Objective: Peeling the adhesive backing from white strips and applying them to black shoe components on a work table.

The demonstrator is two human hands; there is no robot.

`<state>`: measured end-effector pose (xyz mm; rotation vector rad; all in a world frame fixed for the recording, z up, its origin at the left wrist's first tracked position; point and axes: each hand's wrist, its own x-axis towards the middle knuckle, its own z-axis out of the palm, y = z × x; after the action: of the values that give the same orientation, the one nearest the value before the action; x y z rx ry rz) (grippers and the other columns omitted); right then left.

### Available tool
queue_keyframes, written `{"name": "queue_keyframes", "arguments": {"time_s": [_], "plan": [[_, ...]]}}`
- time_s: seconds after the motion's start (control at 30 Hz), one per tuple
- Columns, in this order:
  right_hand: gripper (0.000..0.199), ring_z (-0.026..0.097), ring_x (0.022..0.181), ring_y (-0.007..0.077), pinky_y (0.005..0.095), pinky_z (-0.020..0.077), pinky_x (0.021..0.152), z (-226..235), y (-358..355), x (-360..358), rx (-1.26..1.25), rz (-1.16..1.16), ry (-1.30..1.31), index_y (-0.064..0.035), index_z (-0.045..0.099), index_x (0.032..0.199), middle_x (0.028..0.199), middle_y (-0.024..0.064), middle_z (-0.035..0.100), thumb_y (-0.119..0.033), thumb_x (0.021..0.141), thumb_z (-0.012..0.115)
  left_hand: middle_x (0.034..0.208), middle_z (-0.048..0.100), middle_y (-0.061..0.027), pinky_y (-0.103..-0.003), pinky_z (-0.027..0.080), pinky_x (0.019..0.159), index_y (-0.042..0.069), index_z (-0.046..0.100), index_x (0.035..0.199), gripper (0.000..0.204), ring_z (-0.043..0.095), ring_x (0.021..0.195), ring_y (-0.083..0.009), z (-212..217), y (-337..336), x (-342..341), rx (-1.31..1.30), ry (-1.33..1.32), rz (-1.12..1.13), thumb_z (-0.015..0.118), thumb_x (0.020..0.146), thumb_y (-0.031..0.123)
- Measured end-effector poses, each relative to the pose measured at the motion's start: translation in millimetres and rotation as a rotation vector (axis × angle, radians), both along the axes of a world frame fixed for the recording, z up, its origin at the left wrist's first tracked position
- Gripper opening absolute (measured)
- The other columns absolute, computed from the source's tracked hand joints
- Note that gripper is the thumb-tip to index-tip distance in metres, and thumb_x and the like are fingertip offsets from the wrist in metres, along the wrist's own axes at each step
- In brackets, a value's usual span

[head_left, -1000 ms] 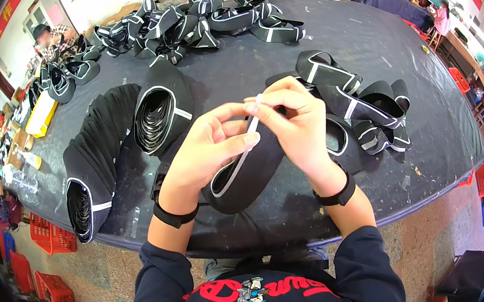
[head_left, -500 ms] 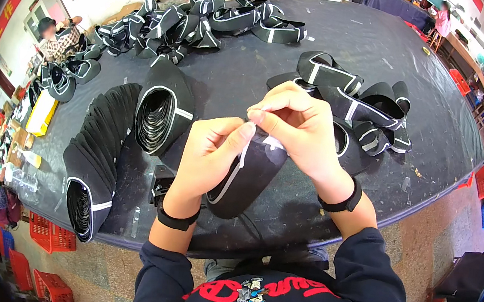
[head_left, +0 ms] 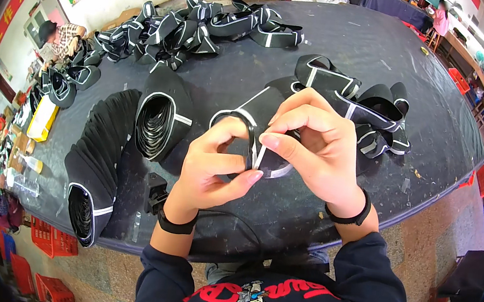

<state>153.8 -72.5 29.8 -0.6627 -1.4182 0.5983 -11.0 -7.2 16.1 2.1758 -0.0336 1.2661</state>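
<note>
Black band point(head_left: 260, 104) has swung farther from the near table edge point(head_left: 415, 204).

"What's being held?"
"The left hand point(head_left: 213, 162) and right hand point(head_left: 320, 144) pinch a white-edged black band point(head_left: 259, 156)."
"Around them?"
"Stacked bands point(head_left: 96, 154) left, loose bands point(head_left: 365, 110) right, a far heap point(head_left: 175, 28), all on a dark table point(head_left: 437, 136)."
</note>
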Motion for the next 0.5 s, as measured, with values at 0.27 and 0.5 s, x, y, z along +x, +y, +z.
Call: {"name": "queue_keyframes", "arguments": {"time_s": [0.27,0.5], "plan": [[0.007,0.050,0.068,0.0058,0.0202,0.0405,0.059,-3.6,2.0,-4.4,0.036,-0.128,-0.069,-0.0021,0.064,0.082,0.087,0.0038,0.054,0.001,0.079,0.069,0.097,0.058,-0.0184,-0.034,0.047,0.070,-0.003,0.058,0.064,0.014,0.059,0.085,-0.0292,-1.6,1.4,-5.9,0.054,-0.019,0.038,0.072,0.066,-0.002],[0.009,0.051,0.070,0.0075,0.0211,0.0410,0.062,-5.8,3.3,-7.7,0.028,-0.150,-0.044,-0.0030,0.064,0.083,0.086,0.0046,0.055,0.001,0.078,0.070,0.093,0.059,-0.0177,-0.035,0.048,0.070,-0.004,0.058,0.064,0.013,0.060,0.082,-0.0289,-1.9,1.1,-5.7,0.100,-0.045,0.061,0.071,0.065,-0.003]]}}
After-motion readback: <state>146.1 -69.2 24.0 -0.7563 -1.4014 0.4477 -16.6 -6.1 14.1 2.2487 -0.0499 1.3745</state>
